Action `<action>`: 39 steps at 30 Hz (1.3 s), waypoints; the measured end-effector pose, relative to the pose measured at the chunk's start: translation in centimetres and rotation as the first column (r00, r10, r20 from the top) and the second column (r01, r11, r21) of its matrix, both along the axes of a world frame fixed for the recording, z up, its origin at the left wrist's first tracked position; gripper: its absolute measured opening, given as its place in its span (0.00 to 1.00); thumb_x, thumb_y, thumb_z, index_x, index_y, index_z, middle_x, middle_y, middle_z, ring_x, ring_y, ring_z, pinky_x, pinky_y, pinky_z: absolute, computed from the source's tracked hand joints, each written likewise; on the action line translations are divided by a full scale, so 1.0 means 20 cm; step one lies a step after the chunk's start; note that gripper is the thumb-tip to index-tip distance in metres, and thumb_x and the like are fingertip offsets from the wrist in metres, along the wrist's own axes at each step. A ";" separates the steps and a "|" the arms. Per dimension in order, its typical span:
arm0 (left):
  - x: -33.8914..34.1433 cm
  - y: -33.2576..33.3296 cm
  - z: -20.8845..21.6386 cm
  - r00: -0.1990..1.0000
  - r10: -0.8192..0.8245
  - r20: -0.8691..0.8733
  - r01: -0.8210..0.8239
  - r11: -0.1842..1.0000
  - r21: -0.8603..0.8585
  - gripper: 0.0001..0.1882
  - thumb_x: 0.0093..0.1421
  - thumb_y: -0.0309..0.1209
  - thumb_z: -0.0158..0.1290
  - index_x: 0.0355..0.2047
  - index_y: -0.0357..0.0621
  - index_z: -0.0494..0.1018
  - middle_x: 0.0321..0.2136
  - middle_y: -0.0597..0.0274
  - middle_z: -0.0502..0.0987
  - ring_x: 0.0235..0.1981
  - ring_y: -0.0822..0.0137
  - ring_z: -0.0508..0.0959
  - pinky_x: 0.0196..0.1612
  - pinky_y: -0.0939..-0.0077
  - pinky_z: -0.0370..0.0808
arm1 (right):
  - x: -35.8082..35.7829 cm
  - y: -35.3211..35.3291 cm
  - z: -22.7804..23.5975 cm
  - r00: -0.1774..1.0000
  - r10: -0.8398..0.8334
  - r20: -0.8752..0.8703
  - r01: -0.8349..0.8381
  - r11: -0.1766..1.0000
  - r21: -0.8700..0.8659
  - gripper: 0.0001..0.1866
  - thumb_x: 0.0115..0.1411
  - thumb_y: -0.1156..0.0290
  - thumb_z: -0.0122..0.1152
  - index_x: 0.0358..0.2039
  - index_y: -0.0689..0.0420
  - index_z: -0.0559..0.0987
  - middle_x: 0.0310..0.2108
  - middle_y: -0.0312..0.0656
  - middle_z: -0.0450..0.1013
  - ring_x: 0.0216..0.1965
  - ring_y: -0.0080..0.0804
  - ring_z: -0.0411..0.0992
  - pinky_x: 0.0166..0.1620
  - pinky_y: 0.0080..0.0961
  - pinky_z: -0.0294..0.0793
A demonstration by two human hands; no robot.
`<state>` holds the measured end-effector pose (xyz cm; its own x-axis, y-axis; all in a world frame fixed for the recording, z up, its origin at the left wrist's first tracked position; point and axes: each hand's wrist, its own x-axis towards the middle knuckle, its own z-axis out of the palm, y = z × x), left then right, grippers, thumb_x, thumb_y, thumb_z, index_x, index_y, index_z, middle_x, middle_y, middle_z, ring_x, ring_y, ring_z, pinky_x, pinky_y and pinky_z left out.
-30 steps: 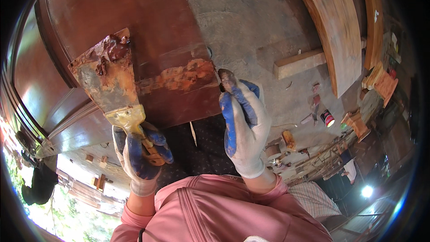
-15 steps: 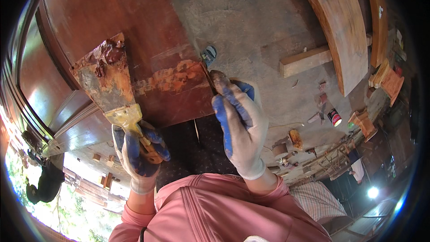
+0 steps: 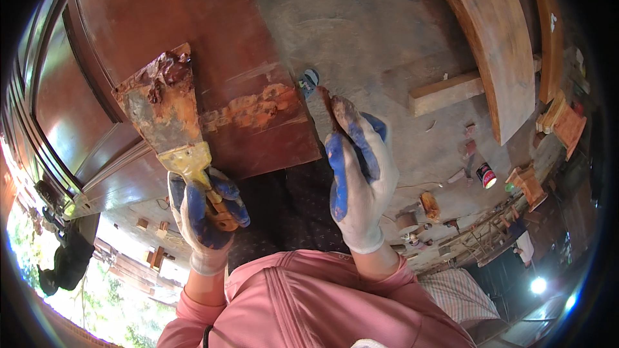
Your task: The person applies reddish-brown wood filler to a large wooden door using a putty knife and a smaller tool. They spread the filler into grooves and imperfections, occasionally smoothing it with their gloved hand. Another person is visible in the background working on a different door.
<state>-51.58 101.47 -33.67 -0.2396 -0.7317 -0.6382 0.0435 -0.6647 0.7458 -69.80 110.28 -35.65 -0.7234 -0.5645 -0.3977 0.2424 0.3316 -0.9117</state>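
The left hand (image 3: 205, 216), in a white glove with blue coating, is clenched around the yellow handle of a wide scraper (image 3: 169, 111). The blade points up and away from the body, caked with rust-coloured putty, thickest in a lump near its top edge. The right hand (image 3: 360, 166), gloved the same way, is held up with its fingers drawn together; a thin stick (image 3: 327, 104) smeared with brown paste rises from the fingertips, pinched there as far as can be told.

Behind the scraper stands a dark red-brown wooden panel (image 3: 161, 19), glossy, with moulded frames on its left part. A patch of orange filler (image 3: 253, 108) runs across its lower right corner, between the blade and the right hand. Past that hand, a shoe tip (image 3: 309, 80) shows on the grey concrete floor (image 3: 361, 19).

Farther right lie a curved plank (image 3: 490, 38), a short wood block (image 3: 445, 92) and a small red and white can (image 3: 486, 175). A pink sleeve (image 3: 309, 309) fills the lower edge
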 end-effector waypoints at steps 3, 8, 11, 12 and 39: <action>0.01 0.00 -0.01 1.000 -0.013 -0.015 0.013 1.000 -0.014 0.16 0.74 0.39 0.40 0.54 0.43 0.65 0.33 0.56 0.76 0.19 0.68 0.75 0.15 0.78 0.72 | -0.06 0.01 -0.04 0.838 0.222 -0.499 -0.209 0.974 0.084 0.21 0.57 0.82 0.65 0.52 0.61 0.82 0.46 0.44 0.73 0.42 0.35 0.70 0.45 0.28 0.70; 0.00 0.01 0.00 1.000 -0.014 -0.024 0.013 1.000 -0.011 0.15 0.74 0.39 0.41 0.54 0.43 0.65 0.33 0.56 0.76 0.19 0.69 0.75 0.15 0.78 0.72 | -0.05 0.00 0.00 0.658 0.327 -0.678 -0.276 0.943 0.187 0.18 0.56 0.84 0.66 0.49 0.66 0.82 0.45 0.49 0.73 0.46 0.40 0.70 0.46 0.29 0.72; -0.01 0.01 -0.01 0.998 -0.016 -0.053 0.016 1.000 -0.004 0.15 0.75 0.39 0.40 0.53 0.44 0.65 0.33 0.57 0.75 0.19 0.69 0.75 0.15 0.78 0.72 | -0.04 -0.01 -0.01 0.642 0.339 -0.688 -0.277 0.939 0.204 0.17 0.56 0.83 0.66 0.48 0.65 0.83 0.43 0.50 0.72 0.45 0.41 0.71 0.45 0.30 0.73; -0.01 0.01 0.00 0.998 -0.023 -0.056 0.023 1.000 -0.002 0.15 0.74 0.39 0.41 0.53 0.44 0.65 0.33 0.57 0.75 0.19 0.69 0.75 0.16 0.78 0.72 | -0.04 0.00 -0.02 0.639 0.338 -0.691 -0.272 0.940 0.208 0.18 0.55 0.82 0.67 0.47 0.63 0.84 0.43 0.48 0.72 0.44 0.41 0.71 0.45 0.31 0.71; 0.05 -0.02 0.17 0.974 -0.226 0.025 0.215 0.950 0.228 0.16 0.72 0.31 0.48 0.55 0.36 0.66 0.36 0.56 0.80 0.26 0.77 0.77 0.27 0.85 0.72 | 0.16 -0.26 0.20 0.719 0.309 -0.623 -0.288 0.948 0.139 0.18 0.57 0.85 0.62 0.49 0.64 0.83 0.42 0.46 0.72 0.42 0.36 0.70 0.44 0.28 0.72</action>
